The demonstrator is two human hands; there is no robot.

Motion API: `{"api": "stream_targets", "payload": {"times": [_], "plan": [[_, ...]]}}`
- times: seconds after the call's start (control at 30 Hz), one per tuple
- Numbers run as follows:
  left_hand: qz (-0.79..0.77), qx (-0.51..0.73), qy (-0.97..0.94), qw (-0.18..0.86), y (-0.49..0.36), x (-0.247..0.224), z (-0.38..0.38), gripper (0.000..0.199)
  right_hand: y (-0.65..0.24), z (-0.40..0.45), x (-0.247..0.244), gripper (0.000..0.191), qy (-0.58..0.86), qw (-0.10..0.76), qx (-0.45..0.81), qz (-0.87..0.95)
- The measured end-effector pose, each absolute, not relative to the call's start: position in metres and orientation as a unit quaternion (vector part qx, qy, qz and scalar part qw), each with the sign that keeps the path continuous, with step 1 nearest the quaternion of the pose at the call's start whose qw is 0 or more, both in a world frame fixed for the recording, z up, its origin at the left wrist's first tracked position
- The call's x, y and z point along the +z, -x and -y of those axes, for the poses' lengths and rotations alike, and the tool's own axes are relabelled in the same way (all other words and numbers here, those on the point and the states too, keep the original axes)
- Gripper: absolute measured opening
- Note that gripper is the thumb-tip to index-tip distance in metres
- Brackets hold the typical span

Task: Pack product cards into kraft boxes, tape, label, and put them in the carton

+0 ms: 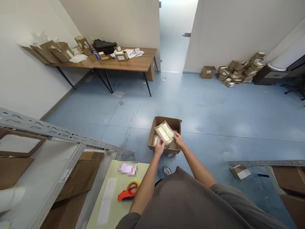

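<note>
Clamping fingers on a flat, glossy, perhaps film-wrapped packet (164,132), the left hand (159,147) and right hand (178,140) hold it above an open cardboard carton (175,123); near left, an orange tape dispenser (127,193) lies on a yellow tabletop (124,214).

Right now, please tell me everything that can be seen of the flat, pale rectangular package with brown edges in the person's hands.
The flat, pale rectangular package with brown edges has whitish and yellowish-green areas and a shiny surface, like clear plastic film. A line divides its face into two strips. It lies slanted over the open brown cardboard box, gripped by the left hand and the right hand at its near side. Any print is too small to read.
</note>
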State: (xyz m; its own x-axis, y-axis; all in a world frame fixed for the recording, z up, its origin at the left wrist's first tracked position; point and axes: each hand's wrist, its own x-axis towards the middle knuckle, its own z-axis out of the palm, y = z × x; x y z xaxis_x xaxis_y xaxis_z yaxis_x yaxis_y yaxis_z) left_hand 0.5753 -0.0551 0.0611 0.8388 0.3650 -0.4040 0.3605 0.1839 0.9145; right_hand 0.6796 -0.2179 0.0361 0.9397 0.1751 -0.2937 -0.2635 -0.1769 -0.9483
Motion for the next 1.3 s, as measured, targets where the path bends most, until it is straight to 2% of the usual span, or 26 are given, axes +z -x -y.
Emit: {"api": "stream_targets", "payload": {"times": [0.13,0.23,0.5,0.77,1.0,1.3], "plan": [[-0.335,-0.010,-0.644,0.688,-0.586,0.055,0.079,0.104,-0.743,0.250,0.039,0.055,0.755,0.635,0.160,-0.028],[-0.366,-0.006,-0.651,0.665,-0.590,0.052,0.068,0.104,-0.764,0.265,0.035,0.055,0.785,0.605,0.127,-0.041],[-0.371,0.065,-0.644,0.666,-0.574,0.056,0.021,0.069,-0.741,0.250,0.026,0.047,0.764,0.632,0.131,0.004],[-0.361,0.120,-0.635,0.672,-0.524,0.062,0.013,0.045,-0.707,0.192,0.066,0.038,0.751,0.631,0.150,0.124],[-0.384,0.172,-0.610,0.672,-0.431,0.075,-0.009,0.053,-0.632,0.126,0.097,0.034,0.731,0.612,0.198,0.230],[-0.471,0.307,-0.570,0.600,-0.232,0.104,-0.043,0.065,-0.462,0.019,0.110,0.048,0.678,0.558,0.302,0.371]]}}
